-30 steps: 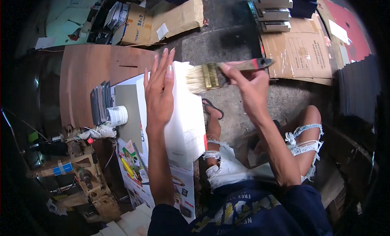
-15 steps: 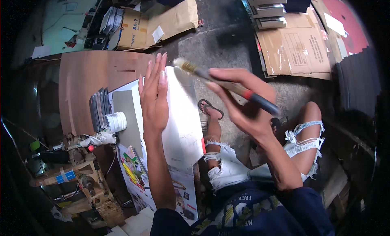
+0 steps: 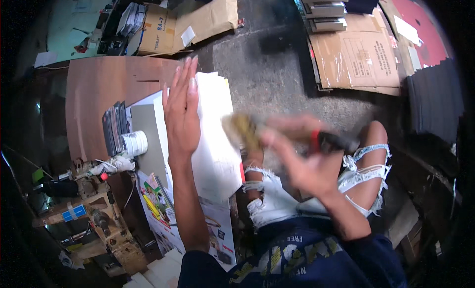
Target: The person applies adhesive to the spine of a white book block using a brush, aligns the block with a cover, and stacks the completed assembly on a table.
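My left hand (image 3: 182,109) lies flat along the left side of a white paper stack (image 3: 213,144), its fingers stretched out toward the far end. In my right hand (image 3: 309,171) is a brush (image 3: 241,131) with pale yellowish bristles and a dark handle with a red band. The bristles are at the stack's right edge, smeared by motion; I cannot tell whether they touch the paper. Under and left of the stack lies a grey board (image 3: 143,115). A white tub (image 3: 134,143) stands beside it, next to a small pile of dark covers (image 3: 115,127).
A brown wooden tabletop (image 3: 94,100) extends to the far left. Clamp-like wooden equipment (image 3: 106,221) stands at the near left. Colourful printed sheets (image 3: 156,201) lie below the paper. Across the floor are cardboard (image 3: 354,60) and a tall dark stack (image 3: 435,102).
The brush in my right hand has come down from the stack's far end to the middle of its right edge. My left hand stays flat on the paper; the whole view has shifted slightly.
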